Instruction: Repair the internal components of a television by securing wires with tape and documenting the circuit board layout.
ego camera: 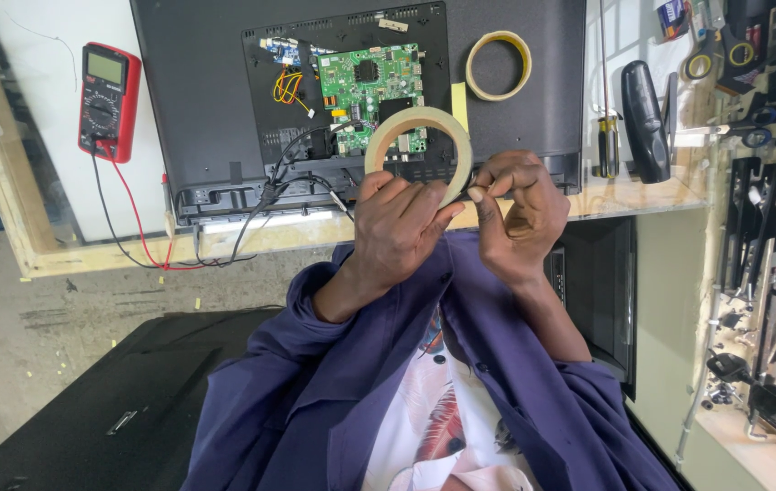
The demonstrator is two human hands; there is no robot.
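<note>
I hold a roll of cream masking tape (420, 127) upright in front of my chest. My left hand (397, 227) grips the roll's lower edge. My right hand (517, 205) pinches the tape's loose end at the lower right of the roll, fingertips close to my left fingers. Behind the roll lies a black flat-screen set (188, 100) face down with its back panel off, showing a green circuit board (371, 84) and black cables (292, 173).
A second tape roll (498, 65) lies on the set's back. A red multimeter (109, 100) with red and black leads sits at the left. A screwdriver (606, 136), a black handset (644, 118) and scissors (706, 55) are at the right, beside shelves of tools (770, 227).
</note>
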